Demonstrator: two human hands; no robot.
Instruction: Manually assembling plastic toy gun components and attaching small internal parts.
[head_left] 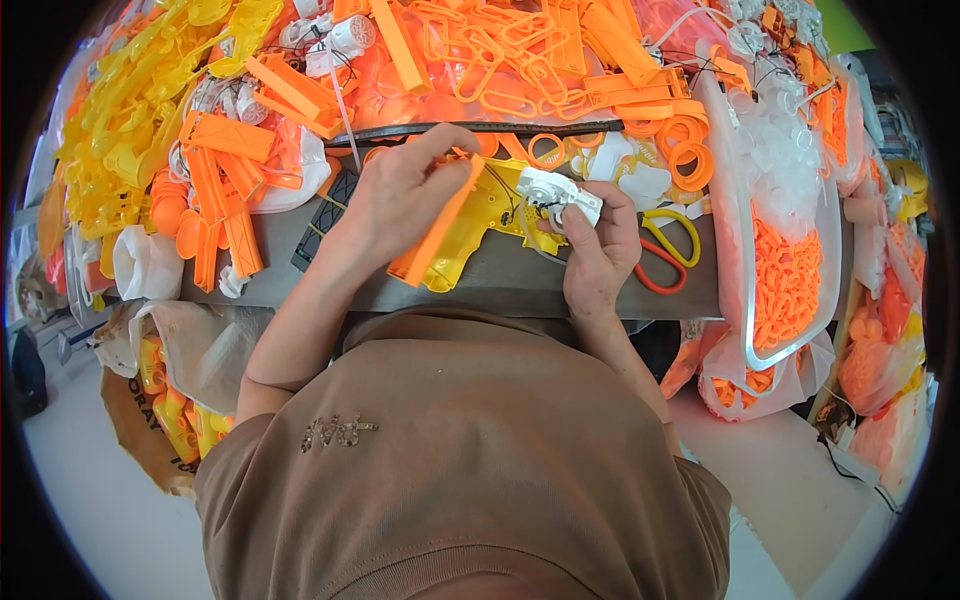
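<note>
My left hand (405, 195) is closed on a long orange plastic piece (437, 230), held at a slant over the table. Between the thumb and fingers of my right hand (602, 250) sits a white plastic mechanism (550, 192) with round, gear-like parts. A yellow plastic shell half (458, 262) lies below and between both hands, partly covered by the orange piece. Thin dark wires show inside the shell, near the white mechanism. Just right of my right hand are scissors (660, 258) with one red and one yellow handle loop; their blades are hidden.
Orange frames and rings (500, 50) are heaped along the back. Yellow shells (130, 130) pile up at the left, near orange blocks (230, 190). A white-rimmed bin (835, 290) at the right holds small orange and clear parts. The grey table's front edge (660, 312) runs before my body.
</note>
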